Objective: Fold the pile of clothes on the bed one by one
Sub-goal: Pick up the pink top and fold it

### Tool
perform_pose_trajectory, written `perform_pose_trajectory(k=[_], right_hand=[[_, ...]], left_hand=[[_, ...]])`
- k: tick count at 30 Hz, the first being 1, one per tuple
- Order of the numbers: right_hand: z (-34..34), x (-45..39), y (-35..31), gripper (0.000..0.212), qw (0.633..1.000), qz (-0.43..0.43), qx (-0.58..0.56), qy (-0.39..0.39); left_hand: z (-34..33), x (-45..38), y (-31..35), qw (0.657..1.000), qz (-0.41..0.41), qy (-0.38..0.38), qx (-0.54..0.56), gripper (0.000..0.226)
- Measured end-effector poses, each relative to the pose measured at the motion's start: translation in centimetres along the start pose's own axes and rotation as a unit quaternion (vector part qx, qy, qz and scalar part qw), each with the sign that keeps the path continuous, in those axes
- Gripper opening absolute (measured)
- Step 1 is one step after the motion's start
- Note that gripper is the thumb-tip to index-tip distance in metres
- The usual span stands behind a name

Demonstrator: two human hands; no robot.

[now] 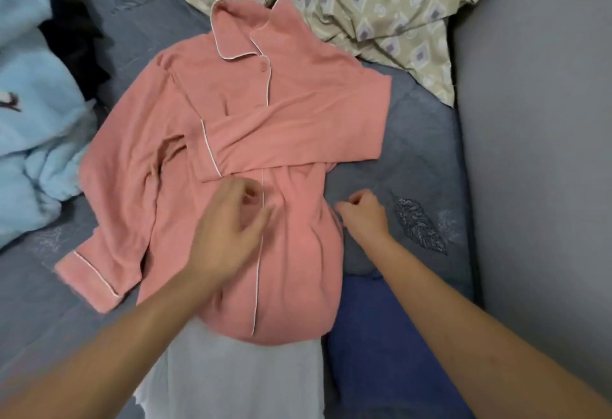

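Observation:
A pink pyjama top (291,100) with white piping lies front up on the blue-grey bed (417,160), collar toward the far side. Its right sleeve is folded across the chest; the left sleeve (109,219) trails down to the near left. My left hand (228,229) hovers over or rests on the shirt's lower front by the placket, fingers spread and slightly curled, blurred. My right hand (364,216) is at the shirt's right edge, fingers curled in a loose fist; whether it pinches the fabric is unclear.
A beige patterned sheet (381,4) is bunched at the far side. Light blue fleece clothes (29,113) and a dark garment (73,34) lie on the left. A pale grey cloth (238,379) and a blue cloth (390,345) lie near me. A grey padded wall (546,153) borders the right.

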State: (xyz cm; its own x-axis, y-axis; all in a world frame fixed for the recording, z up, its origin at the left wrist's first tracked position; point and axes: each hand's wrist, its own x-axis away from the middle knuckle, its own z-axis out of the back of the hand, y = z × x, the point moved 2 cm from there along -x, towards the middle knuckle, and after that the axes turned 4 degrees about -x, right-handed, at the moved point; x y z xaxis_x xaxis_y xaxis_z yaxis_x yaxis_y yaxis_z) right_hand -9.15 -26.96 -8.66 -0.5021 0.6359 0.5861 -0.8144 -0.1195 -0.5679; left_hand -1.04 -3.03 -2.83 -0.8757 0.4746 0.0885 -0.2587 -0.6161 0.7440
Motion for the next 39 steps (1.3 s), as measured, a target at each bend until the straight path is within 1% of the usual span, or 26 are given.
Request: perform_pose_trajectory(k=[1,2,4,6,7,9,11,13,15,17,19,21,22,24,26,29,32,34,36,37,39], right_hand=[[-0.1,0.7,0.7,0.027,0.998,-0.042,-0.030,-0.043],[-0.2,1.5,1.1,0.022,0.993,-0.062,-0.051,-0.083],[-0.2,2.8,1.3,0.014,0.979,-0.080,-0.101,-0.156],[-0.2,3.6,1.4,0.009,0.966,-0.083,-0.134,-0.204],[-0.1,3.8,1.5,0.007,0.962,-0.085,-0.144,-0.214],[-0.1,3.7,1.6,0.009,0.958,-0.093,-0.163,-0.214],[0.0,3.7,1.8,0.010,0.960,-0.096,-0.168,-0.205],[0.1,3.9,2.1,0.011,0.960,-0.092,-0.174,-0.199],[0.3,4.0,2.5,0.010,0.968,-0.071,-0.166,-0.177],[0.4,3.9,3.1,0.011,0.967,-0.063,-0.183,-0.165],[0.7,4.1,3.4,0.014,0.953,-0.077,-0.225,-0.188],[1.2,4.3,3.8,0.016,0.944,-0.091,-0.227,-0.223],[1.5,4.2,4.0,0.021,0.945,-0.086,-0.214,-0.231],[2.1,4.0,3.8,0.023,0.956,-0.051,-0.185,-0.222],[2.9,3.8,3.4,0.020,0.966,-0.022,-0.161,-0.200],[4.6,4.0,3.4,0.022,0.977,0.004,-0.098,-0.191],[6.4,4.4,4.5,0.022,0.978,0.004,-0.075,-0.192],[7.6,4.9,5.6,0.021,0.982,0.015,-0.053,-0.181],[8.5,5.3,7.1,0.023,0.984,0.020,0.009,-0.177],[8.7,5.6,7.9,0.024,0.981,0.010,0.051,-0.188],[8.7,5.8,9.2,0.023,0.968,-0.024,0.112,-0.224]], left_hand=[[-1.2,1.7,1.5,0.997,-0.026,-0.079,0.004,0.031],[-2.4,3.2,2.9,0.988,-0.052,-0.145,-0.008,0.040],[-5.2,5.6,4.2,0.967,-0.090,-0.226,-0.076,0.066],[-7.5,7.1,4.8,0.937,-0.085,-0.280,-0.193,0.095],[-8.2,7.5,5.2,0.918,-0.075,-0.300,-0.248,0.108],[-9.0,8.0,5.7,0.894,-0.061,-0.323,-0.303,0.125],[-9.3,8.5,6.0,0.886,-0.059,-0.331,-0.318,0.132],[-9.3,9.0,6.0,0.889,-0.070,-0.319,-0.321,0.134],[-9.0,9.6,5.8,0.899,-0.101,-0.287,-0.315,0.130],[-8.6,10.3,5.4,0.907,-0.148,-0.247,-0.308,0.117],[-8.2,11.0,5.0,0.914,-0.194,-0.204,-0.293,0.089],[-7.7,11.7,4.8,0.919,-0.225,-0.155,-0.283,0.061],[-7.4,11.9,4.8,0.922,-0.232,-0.134,-0.281,0.048],[-7.1,11.8,5.2,0.925,-0.233,-0.111,-0.278,0.024],[-6.9,11.5,6.1,0.930,-0.224,-0.100,-0.275,0.010],[-6.7,11.6,7.8,0.947,-0.188,-0.093,-0.242,0.015],[-6.7,12.2,9.1,0.960,-0.164,-0.097,-0.207,0.010],[-7.2,12.8,9.4,0.953,-0.173,-0.129,-0.211,0.019],[-8.0,13.6,9.4,0.942,-0.194,-0.176,-0.210,0.022],[-8.5,13.9,9.4,0.934,-0.199,-0.203,-0.218,0.022],[-9.6,14.3,9.5,0.913,-0.183,-0.250,-0.265,0.026]])
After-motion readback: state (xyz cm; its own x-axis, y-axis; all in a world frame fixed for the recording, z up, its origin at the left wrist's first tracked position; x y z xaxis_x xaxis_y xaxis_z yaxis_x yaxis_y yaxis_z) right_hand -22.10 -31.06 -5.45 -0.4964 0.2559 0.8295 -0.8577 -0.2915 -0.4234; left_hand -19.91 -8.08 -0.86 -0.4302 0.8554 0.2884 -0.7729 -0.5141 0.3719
